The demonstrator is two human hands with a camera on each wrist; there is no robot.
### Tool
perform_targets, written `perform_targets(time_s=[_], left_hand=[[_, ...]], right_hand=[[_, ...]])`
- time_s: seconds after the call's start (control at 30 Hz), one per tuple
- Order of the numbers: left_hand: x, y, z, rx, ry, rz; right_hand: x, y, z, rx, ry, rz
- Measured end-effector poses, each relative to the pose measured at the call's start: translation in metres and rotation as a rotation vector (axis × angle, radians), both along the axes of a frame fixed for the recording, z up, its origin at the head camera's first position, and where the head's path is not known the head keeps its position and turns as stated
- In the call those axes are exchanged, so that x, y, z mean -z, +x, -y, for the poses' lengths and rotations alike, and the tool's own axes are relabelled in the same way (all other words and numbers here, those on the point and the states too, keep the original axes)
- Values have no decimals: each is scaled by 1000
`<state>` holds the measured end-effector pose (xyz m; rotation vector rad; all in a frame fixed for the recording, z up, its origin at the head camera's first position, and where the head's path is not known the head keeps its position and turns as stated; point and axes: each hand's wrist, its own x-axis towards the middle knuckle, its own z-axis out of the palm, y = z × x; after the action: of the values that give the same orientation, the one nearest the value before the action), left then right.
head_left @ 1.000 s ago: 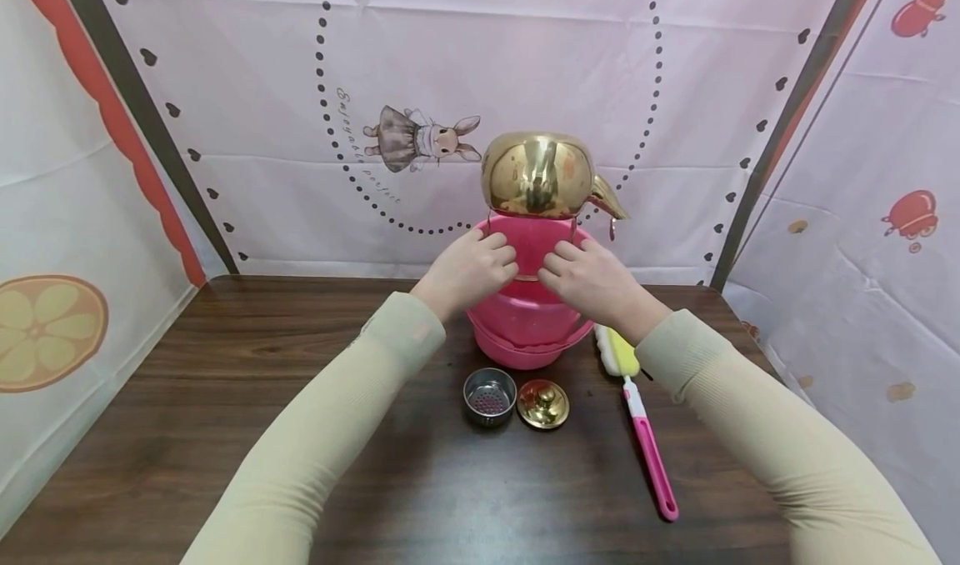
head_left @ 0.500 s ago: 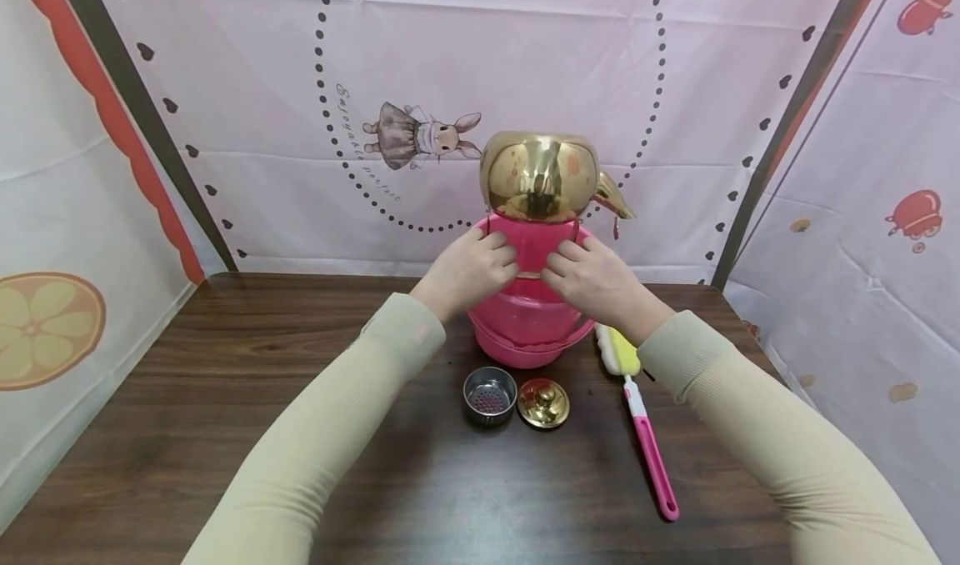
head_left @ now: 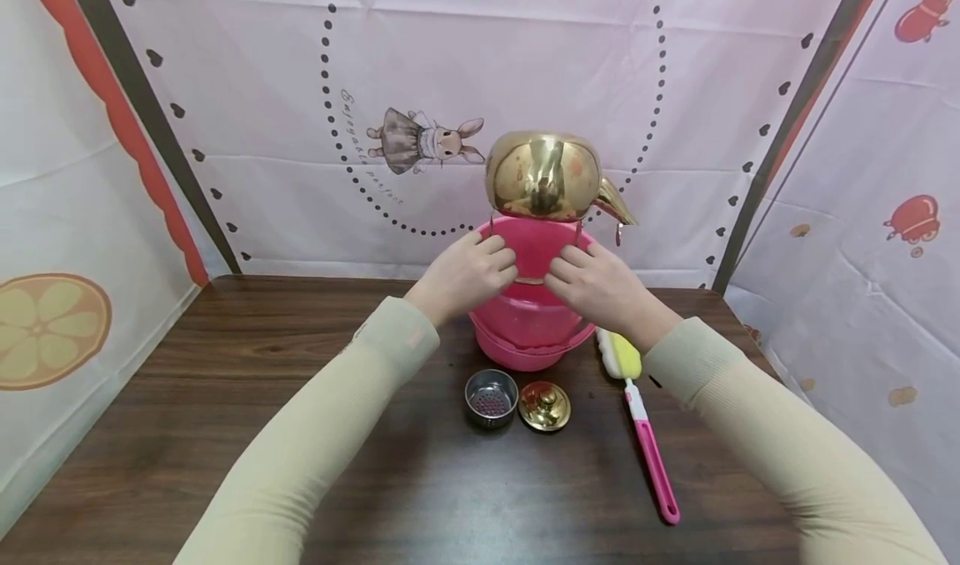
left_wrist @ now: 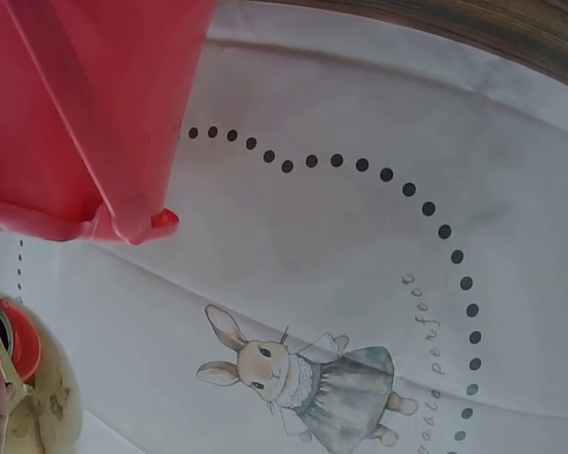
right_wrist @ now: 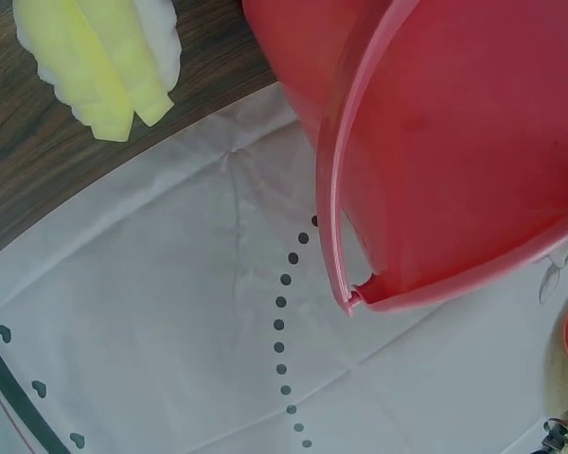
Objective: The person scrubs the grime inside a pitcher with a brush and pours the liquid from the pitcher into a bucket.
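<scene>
A shiny gold teapot (head_left: 543, 173) hangs upside down above the pink bucket (head_left: 525, 332), its spout (head_left: 615, 202) pointing down to the right. My left hand (head_left: 472, 272) grips the left side of the teapot's handle, fingers curled. On the other side my right hand (head_left: 600, 288) grips the same handle, a short bar of which shows between the hands. In the left wrist view part of the teapot (left_wrist: 52, 407) and its red-edged opening appear at the lower left. The bucket (right_wrist: 454, 151) fills much of the right wrist view; droplets cannot be made out.
A metal strainer cup (head_left: 491, 398) and a gold lid (head_left: 544, 406) lie side by side before the bucket on the dark wooden table (head_left: 300, 398). To the right lies a sponge brush (head_left: 651, 452) with a pink handle. A printed cloth (head_left: 300, 65) hangs close behind.
The teapot has shifted very slightly to the right, with its spout. Both hands keep their grip on its handle, and the things on the table stay where they were.
</scene>
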<state>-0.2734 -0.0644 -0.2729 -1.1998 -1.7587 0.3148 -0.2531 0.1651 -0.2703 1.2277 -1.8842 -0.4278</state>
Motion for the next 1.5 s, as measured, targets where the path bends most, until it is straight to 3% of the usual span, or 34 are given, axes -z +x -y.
perform_targets(time_s=[0.37,0.8,1.17,1.33,1.5], left_hand=[[-6,10,6,34,-40,38],[-11,14,10,132,62,126],[-16,20,9,143,211,313],[-20,23,10,144,291,431],[-31,24,8,109,376,549]], right_hand=[[-6,7,-9,-94,-58,32],[-9,10,-15,-161,-176,73],[-11,7,-13,-226,-304,136],[-15,9,-10,-184,-361,185],[-25,11,-4,-121,-443,313]])
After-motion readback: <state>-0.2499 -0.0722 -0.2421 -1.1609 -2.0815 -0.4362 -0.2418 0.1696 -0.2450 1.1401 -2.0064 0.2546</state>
